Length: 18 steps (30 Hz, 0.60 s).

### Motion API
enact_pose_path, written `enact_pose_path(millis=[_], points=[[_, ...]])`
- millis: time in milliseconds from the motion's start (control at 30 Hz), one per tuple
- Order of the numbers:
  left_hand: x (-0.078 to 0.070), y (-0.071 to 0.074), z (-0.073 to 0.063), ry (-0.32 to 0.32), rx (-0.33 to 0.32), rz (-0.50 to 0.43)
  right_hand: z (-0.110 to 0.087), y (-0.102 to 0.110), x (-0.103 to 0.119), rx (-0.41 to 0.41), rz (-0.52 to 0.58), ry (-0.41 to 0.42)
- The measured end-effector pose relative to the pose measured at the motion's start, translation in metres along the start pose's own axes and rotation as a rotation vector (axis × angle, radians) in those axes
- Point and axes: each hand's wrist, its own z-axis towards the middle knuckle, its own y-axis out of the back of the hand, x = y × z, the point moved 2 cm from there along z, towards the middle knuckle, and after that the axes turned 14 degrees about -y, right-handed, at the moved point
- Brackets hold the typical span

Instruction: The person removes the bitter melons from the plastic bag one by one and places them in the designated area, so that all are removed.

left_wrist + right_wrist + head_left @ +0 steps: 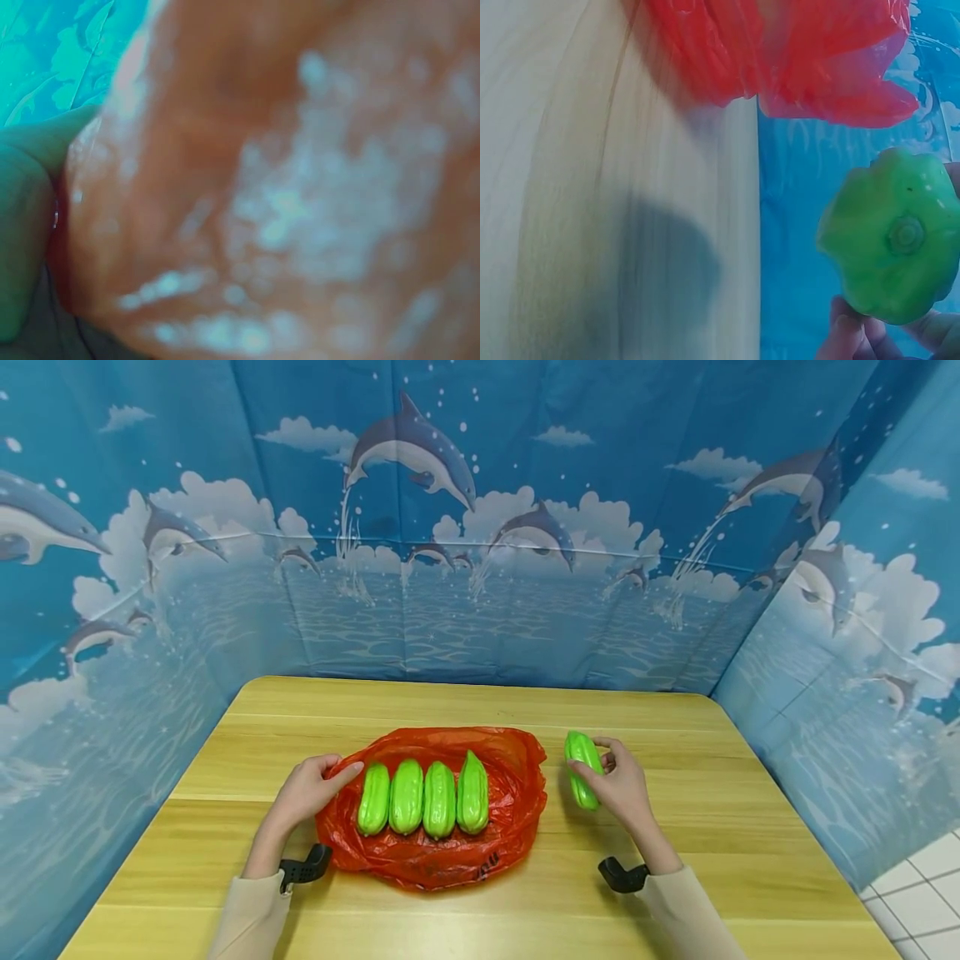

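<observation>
In the right hand (621, 783), a green vegetable (582, 749) is gripped; by the left hand (309, 789), a red bag (513, 847) is pinched at its rim. Inside, between them, four matching vegetables (439, 800) are lined up.

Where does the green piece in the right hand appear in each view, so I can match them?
Head: the green piece is right of centre, in the right hand.
Left wrist: not visible.
Right wrist: lower right, end-on to the camera.
Shared landmark: the red bag, below centre in head, filling most of left wrist, at the top of right wrist.
</observation>
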Motion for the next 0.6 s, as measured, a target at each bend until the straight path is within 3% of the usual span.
enact_pose_path(millis=[600], points=[[-0.0002,0.0005,-0.0003,0.009,-0.001,-0.011,0.0010,-0.0063,-0.0099,0.068,-0.053,-0.066]])
